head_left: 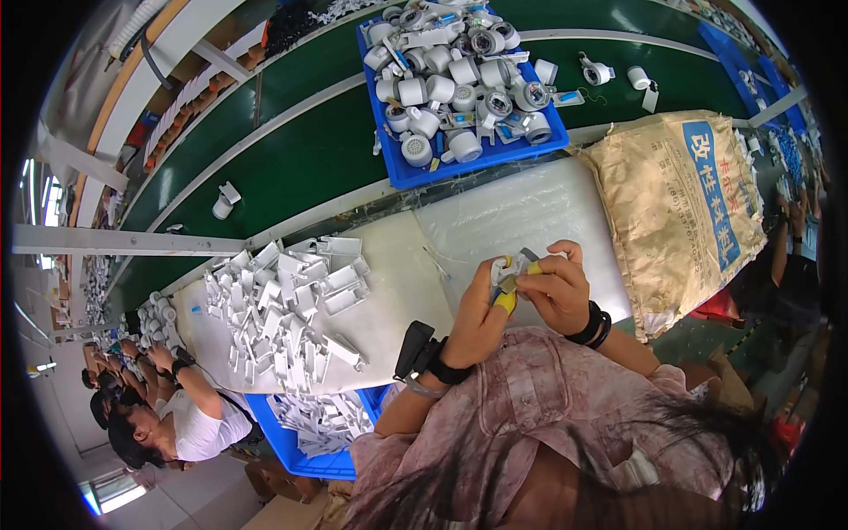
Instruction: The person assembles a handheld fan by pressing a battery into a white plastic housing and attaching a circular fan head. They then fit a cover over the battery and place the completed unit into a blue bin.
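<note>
In front of my chest, my left hand (477,314) and my right hand (561,291) meet over the work surface. Both are closed around a small whitish-grey part (521,262); fingers cover much of it, so its exact kind cannot be told. Yellow shows at several fingertips, like coverings or tape. My right thumb and forefinger press against the part from the right, while my left fingers grip it from the left. Left of my hands, white plastic housing pieces (287,305) lie heaped on the pale table sheet (402,291). A thin wire lies on the sheet near my left hand.
A blue tray (477,172) full of white round housings stands beyond, by a green conveyor (300,146). At right lies a large brown paper sack (645,221). A blue bin (331,464) of white pieces sits below the table edge. Other people (194,433) work at far left.
</note>
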